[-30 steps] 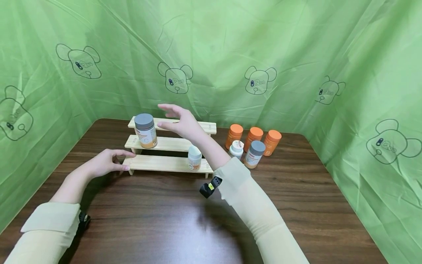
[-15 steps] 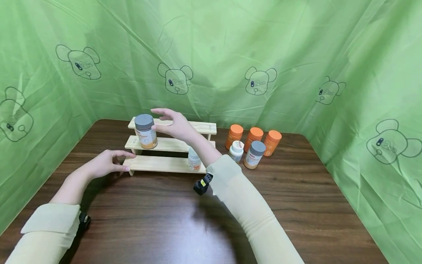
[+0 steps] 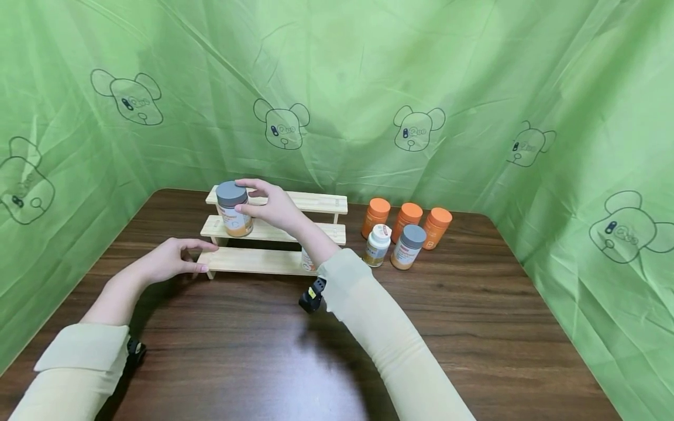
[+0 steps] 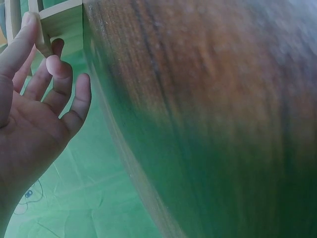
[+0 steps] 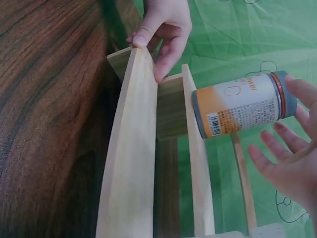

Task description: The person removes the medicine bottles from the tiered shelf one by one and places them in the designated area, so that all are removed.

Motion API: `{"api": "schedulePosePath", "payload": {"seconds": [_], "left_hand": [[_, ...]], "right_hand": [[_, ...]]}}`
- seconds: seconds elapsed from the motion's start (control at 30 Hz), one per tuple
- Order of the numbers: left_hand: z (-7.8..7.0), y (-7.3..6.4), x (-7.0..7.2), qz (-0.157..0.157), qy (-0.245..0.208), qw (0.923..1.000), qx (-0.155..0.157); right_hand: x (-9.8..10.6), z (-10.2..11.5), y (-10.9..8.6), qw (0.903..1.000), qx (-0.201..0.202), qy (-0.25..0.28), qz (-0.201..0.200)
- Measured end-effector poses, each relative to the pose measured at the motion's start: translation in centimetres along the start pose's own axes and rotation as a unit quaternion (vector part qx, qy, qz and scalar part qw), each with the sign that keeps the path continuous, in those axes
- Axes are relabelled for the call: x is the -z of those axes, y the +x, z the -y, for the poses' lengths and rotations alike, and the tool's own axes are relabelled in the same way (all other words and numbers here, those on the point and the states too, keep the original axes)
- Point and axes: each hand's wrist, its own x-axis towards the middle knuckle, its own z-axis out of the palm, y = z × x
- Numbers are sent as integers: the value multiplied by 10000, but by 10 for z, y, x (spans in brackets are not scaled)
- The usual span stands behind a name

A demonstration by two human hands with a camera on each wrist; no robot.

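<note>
A three-tier wooden display rack (image 3: 258, 261) stands on the table. A grey-lidded supplement bottle (image 3: 236, 221) sits upright at the left of its middle tier. My right hand (image 3: 274, 206) has thumb and forefinger at the bottle's lid, while its other fingers spread away beside it in the right wrist view. My left hand (image 3: 167, 258) pinches the left end of the lowest tier between thumb and finger; the left wrist view shows its remaining fingers loosely bent. On the lowest tier's right side, a small white bottle (image 3: 308, 261) is partly hidden behind my right forearm.
Right of the rack stand several more bottles: orange ones (image 3: 407, 221) at the back, a white one (image 3: 377, 245) and another with a grey lid (image 3: 408, 248) in front. Green cloth (image 3: 347, 76) encloses the back and sides of the brown wooden table (image 3: 474, 327).
My right hand has moved left and slightly down from over the rack, reaching the lid of the grey-lidded bottle. The left hand has stayed at the rack's end.
</note>
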Motion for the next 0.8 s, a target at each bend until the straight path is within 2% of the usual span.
{"api": "schedulePosePath", "payload": {"seconds": [0.17, 0.4, 0.8], "left_hand": [[-1, 0, 0, -9, 18, 10000, -27], [-1, 0, 1, -2, 75, 10000, -53], [-1, 0, 0, -35, 1, 9999, -100]], "right_hand": [[-5, -6, 3, 9998, 111, 80, -128], [-14, -10, 7, 9980, 309, 211, -500], [-23, -13, 8, 9952, 262, 265, -910]]}}
